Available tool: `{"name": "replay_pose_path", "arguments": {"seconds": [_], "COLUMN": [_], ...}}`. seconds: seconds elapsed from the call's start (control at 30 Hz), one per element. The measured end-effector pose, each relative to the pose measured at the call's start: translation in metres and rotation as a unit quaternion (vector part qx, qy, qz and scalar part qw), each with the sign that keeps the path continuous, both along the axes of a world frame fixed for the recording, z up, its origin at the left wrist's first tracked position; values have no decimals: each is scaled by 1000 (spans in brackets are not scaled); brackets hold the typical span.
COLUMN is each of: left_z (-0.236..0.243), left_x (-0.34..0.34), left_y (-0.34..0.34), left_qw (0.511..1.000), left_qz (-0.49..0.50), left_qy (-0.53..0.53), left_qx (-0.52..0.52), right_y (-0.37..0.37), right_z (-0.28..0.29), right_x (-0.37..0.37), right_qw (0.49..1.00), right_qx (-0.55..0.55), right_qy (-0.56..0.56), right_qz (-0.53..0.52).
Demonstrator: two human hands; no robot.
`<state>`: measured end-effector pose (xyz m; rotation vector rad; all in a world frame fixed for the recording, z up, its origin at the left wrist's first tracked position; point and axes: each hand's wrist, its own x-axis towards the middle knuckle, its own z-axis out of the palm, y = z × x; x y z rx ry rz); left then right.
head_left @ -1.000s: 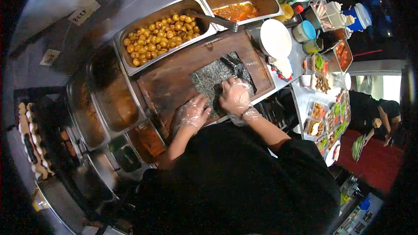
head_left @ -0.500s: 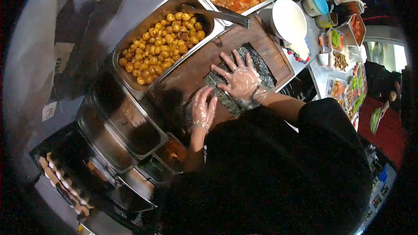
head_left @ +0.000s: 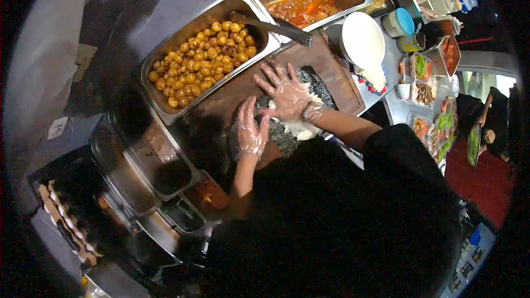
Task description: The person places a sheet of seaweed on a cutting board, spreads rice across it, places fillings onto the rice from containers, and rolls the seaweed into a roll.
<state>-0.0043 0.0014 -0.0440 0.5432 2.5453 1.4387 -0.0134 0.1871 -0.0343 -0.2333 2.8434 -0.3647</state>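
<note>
A dark seaweed sheet (head_left: pixel 317 85) lies on the brown wooden cutting board (head_left: pixel 218 107), with a patch of white rice (head_left: pixel 301 130) across its middle. My right hand (head_left: pixel 288 99), in a clear plastic glove, presses flat on the rice with its fingers spread. Some rice shows around its edges and the rest is hidden under the palm. Also gloved, my left hand (head_left: pixel 252 132) rests by the sheet's left end, fingers straight and thumb apart. The two hands come close together near the thumbs.
Beyond the board stands a metal pan of small glazed potatoes (head_left: pixel 204 63) with tongs (head_left: pixel 276 28) across it. Another pan holds reddish stew (head_left: pixel 303 6). A white bowl (head_left: pixel 362 40) stands right of the board. Food trays (head_left: pixel 422 77) line the right counter; a person (head_left: pixel 488 116) is farther right.
White rice now shows on the seaweed under my right hand, where none was visible before. My right hand has shifted slightly left, and my left hand has straightened upward. The view has also moved a little.
</note>
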Motion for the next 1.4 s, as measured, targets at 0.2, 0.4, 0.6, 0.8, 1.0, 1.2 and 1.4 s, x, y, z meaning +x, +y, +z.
{"name": "replay_pose_path", "arguments": {"seconds": [0.2,0.4,0.6,0.8,1.0,1.2,1.4], "left_z": [-24,-37,-57,16,-13,-1,-32], "left_x": [-8,-5,-4,-13,-16,-36,-35], "left_y": [24,57,60,102,104,127,108], "left_qw": [997,973,921,828,823,794,855], "left_qz": [-72,-218,-241,-302,-264,-260,-195], "left_qy": [-29,61,216,50,84,32,83], "left_qx": [2,-38,-217,-470,-495,-549,-474], "right_y": [58,62,40,44,50,62,51], "right_z": [18,2,-19,-24,-24,-31,-36], "right_x": [31,71,38,28,16,-5,-20], "right_qw": [968,986,994,994,994,988,997], "right_qx": [-210,-82,-32,-31,-75,-132,14], "right_qy": [115,61,49,40,29,24,71], "right_qz": [-81,-134,-97,-96,-68,-81,-24]}}
